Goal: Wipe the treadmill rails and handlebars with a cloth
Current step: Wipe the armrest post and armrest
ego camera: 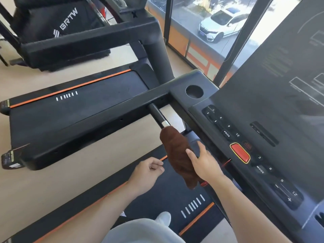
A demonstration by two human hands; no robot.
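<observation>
Cloth (pixel 177 156), one brown piece, is draped over the single handlebar (pixel 157 116) of the near treadmill (pixel 164 193), covering the bar's near end. Its long axis follows the bar, running from upper left, where the bar meets the console frame, down toward the lower right, where the loose tail hangs off. Above the cloth a short silver band shows on the bare black bar.

Two hands are in view. Right hand (pixel 203 162) lies against the cloth's right side with fingers spread and nearly straight, touching the fabric rather than wrapping it (whether the thumb curls underneath cannot be told). Left hand (pixel 148 170) hangs just left of the cloth, apart from it, fingers loosely curled and holding nothing.

To the right, the console (pixel 263 120) carries one red button (pixel 240 152) and one round cup hole (pixel 194 91). A second treadmill (pixel 70 109) stands alongside on the left, a third machine behind it. One white car (pixel 220 26) sits outside the window
</observation>
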